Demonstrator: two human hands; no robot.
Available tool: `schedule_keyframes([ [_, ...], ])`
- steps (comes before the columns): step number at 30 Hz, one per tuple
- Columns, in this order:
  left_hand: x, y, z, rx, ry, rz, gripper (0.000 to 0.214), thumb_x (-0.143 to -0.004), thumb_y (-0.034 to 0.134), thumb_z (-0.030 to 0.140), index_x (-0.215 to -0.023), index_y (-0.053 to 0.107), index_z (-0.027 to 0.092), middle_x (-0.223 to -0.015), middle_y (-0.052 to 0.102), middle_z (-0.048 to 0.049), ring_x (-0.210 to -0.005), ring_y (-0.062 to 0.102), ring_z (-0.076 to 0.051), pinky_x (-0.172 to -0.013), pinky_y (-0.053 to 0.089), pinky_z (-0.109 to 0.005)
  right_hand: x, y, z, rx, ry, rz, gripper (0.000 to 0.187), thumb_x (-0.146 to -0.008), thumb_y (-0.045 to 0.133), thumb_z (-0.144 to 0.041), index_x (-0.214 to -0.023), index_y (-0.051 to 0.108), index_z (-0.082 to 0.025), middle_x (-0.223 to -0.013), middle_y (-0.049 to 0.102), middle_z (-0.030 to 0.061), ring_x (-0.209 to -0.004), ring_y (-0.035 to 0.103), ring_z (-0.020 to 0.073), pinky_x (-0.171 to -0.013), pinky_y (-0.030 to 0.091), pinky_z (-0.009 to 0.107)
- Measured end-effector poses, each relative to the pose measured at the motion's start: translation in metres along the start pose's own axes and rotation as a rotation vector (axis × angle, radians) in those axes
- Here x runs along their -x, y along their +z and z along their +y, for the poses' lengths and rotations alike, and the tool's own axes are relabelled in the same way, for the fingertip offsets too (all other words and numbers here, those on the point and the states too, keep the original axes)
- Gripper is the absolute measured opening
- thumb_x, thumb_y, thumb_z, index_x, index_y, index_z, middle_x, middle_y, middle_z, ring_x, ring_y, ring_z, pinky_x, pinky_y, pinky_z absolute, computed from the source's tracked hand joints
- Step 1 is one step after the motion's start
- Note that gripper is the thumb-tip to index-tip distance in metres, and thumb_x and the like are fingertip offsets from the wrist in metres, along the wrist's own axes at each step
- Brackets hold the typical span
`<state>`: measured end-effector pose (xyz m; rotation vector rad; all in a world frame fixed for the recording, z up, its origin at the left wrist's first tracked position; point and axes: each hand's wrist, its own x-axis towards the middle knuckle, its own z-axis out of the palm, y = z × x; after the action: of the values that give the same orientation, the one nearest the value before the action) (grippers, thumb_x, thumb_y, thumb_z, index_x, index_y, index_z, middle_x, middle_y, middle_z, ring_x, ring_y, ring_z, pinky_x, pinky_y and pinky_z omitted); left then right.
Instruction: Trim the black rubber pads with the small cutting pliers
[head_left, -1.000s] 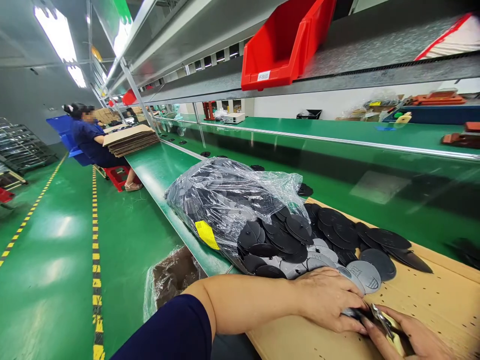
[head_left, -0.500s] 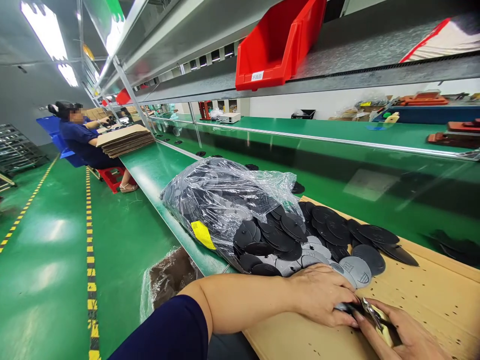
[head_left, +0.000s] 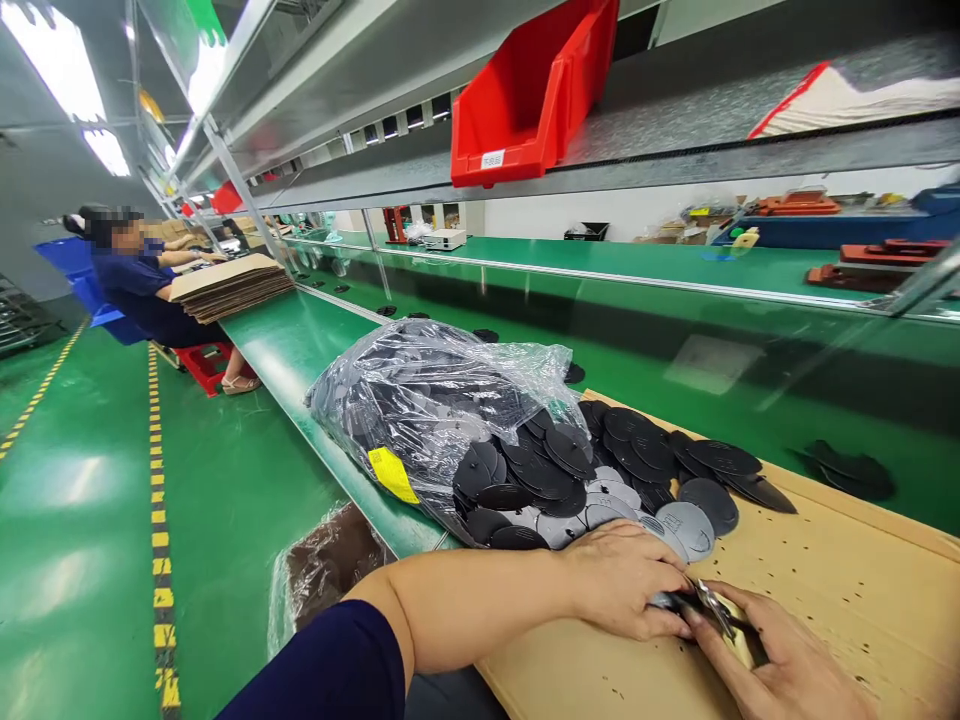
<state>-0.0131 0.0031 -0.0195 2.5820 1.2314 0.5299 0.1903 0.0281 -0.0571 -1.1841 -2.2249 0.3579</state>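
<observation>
My left hand [head_left: 626, 580] lies on a brown cardboard sheet [head_left: 840, 590], its fingers closed on a small dark disc [head_left: 667, 601] at the near edge of a pile. My right hand [head_left: 780, 665] grips a small metal cutter [head_left: 721, 612] whose tip meets that disc. Right behind my hands spreads a pile of black and grey round plastic discs [head_left: 637, 470], spilling from a clear plastic bag [head_left: 435, 410] with a yellow label [head_left: 391, 474].
A green conveyor belt [head_left: 675, 340] runs behind the cardboard, with loose discs [head_left: 855, 470] on it. A red bin [head_left: 525, 100] sits on the shelf above. Farther left a seated person [head_left: 135, 290] works beside stacked cardboard [head_left: 225, 285]. A bagged brown bundle [head_left: 330, 560] lies below the table edge.
The view has swung slightly right, so everything has shifted left in the picture. Both hands remain together on the disc and cutter.
</observation>
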Motion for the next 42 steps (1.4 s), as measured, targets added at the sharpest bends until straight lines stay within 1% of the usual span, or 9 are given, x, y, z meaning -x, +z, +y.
schedule_keyframes([
  [6, 0.004, 0.006, 0.004, 0.145, -0.013, 0.139, 0.036, -0.081, 0.062, 0.039, -0.108, 0.065, 0.015, -0.11, 0.063, -0.0094, -0.108, 0.054, -0.022, -0.1, 0.038, -0.036, 0.002, -0.011, -0.022, -0.088, 0.062, 0.041, 0.032, -0.083, 0.053, -0.048, -0.098, 0.064, -0.022, -0.095, 0.068, 0.0066, -0.088, 0.064, 0.0237, -0.077, 0.052, 0.035],
  [11, 0.007, 0.012, 0.006, 0.167, 0.007, 0.214, 0.033, -0.078, 0.065, 0.034, -0.107, 0.064, 0.018, -0.112, 0.061, -0.0099, -0.108, 0.053, -0.023, -0.101, 0.039, -0.04, 0.004, -0.01, -0.026, -0.23, 0.196, 0.264, 0.028, -0.083, 0.055, -0.044, -0.096, 0.06, -0.02, -0.088, 0.067, 0.0067, -0.08, 0.062, 0.0222, -0.075, 0.049, 0.034],
  [17, 0.011, 0.016, 0.012, 0.064, 0.037, 0.252, 0.032, -0.083, 0.058, 0.031, -0.111, 0.06, 0.016, -0.113, 0.06, -0.0125, -0.108, 0.054, -0.024, -0.099, 0.042, -0.044, 0.002, -0.018, -0.027, -0.466, 0.397, 0.506, 0.027, -0.084, 0.053, -0.046, -0.086, 0.054, -0.019, -0.073, 0.06, 0.002, -0.066, 0.055, 0.0168, -0.068, 0.046, 0.03],
  [19, 0.012, 0.017, 0.013, 0.013, 0.049, 0.263, 0.032, -0.084, 0.056, 0.031, -0.112, 0.06, 0.016, -0.114, 0.059, -0.0133, -0.108, 0.054, -0.025, -0.097, 0.044, -0.045, 0.002, -0.022, -0.029, -0.53, 0.439, 0.531, 0.028, -0.084, 0.053, -0.047, -0.086, 0.053, -0.019, -0.072, 0.059, 0.0012, -0.065, 0.054, 0.0161, -0.068, 0.045, 0.03],
  [23, 0.013, 0.021, 0.016, -0.086, 0.058, 0.283, 0.03, -0.086, 0.052, 0.03, -0.112, 0.059, 0.017, -0.115, 0.06, -0.0136, -0.109, 0.056, -0.025, -0.098, 0.044, -0.047, 0.002, -0.023, -0.03, -0.57, 0.431, 0.529, 0.026, -0.082, 0.054, -0.046, -0.084, 0.054, -0.02, -0.076, 0.06, 0.0021, -0.071, 0.055, 0.0173, -0.072, 0.044, 0.031],
  [27, 0.015, 0.024, 0.016, -0.185, 0.064, 0.295, 0.031, -0.086, 0.051, 0.03, -0.113, 0.058, 0.018, -0.116, 0.061, -0.0126, -0.112, 0.055, -0.024, -0.106, 0.035, -0.051, 0.0, -0.019, -0.025, -0.626, 0.504, 0.581, 0.028, -0.079, 0.057, -0.048, -0.085, 0.052, -0.021, -0.075, 0.058, 0.0004, -0.07, 0.055, 0.0175, -0.072, 0.043, 0.031],
  [31, 0.017, 0.023, 0.017, -0.251, 0.069, 0.283, 0.034, -0.086, 0.05, 0.033, -0.115, 0.057, 0.017, -0.123, 0.057, -0.0147, -0.118, 0.053, -0.026, -0.109, 0.031, -0.053, -0.001, -0.014, -0.017, -0.751, 0.585, 0.656, 0.045, -0.073, 0.064, -0.05, -0.102, 0.045, -0.021, -0.081, 0.053, -0.0008, -0.07, 0.055, 0.0166, -0.072, 0.045, 0.031],
  [35, 0.016, 0.018, 0.022, -0.275, 0.083, 0.268, 0.036, -0.086, 0.051, 0.035, -0.115, 0.056, 0.015, -0.125, 0.055, -0.0156, -0.12, 0.05, -0.026, -0.109, 0.032, -0.051, 0.003, -0.016, -0.015, -0.805, 0.544, 0.598, 0.062, -0.068, 0.069, -0.048, -0.115, 0.04, -0.021, -0.09, 0.051, 0.0007, -0.08, 0.056, 0.0177, -0.078, 0.045, 0.032],
  [42, 0.014, 0.014, 0.027, -0.269, 0.068, 0.254, 0.035, -0.086, 0.051, 0.035, -0.113, 0.057, 0.013, -0.122, 0.054, -0.0164, -0.116, 0.05, -0.027, -0.104, 0.038, -0.048, 0.003, -0.021, -0.017, -0.887, 0.599, 0.649, 0.047, -0.073, 0.066, -0.047, -0.105, 0.045, -0.02, -0.081, 0.055, -0.0011, -0.072, 0.056, 0.0171, -0.075, 0.045, 0.032],
])
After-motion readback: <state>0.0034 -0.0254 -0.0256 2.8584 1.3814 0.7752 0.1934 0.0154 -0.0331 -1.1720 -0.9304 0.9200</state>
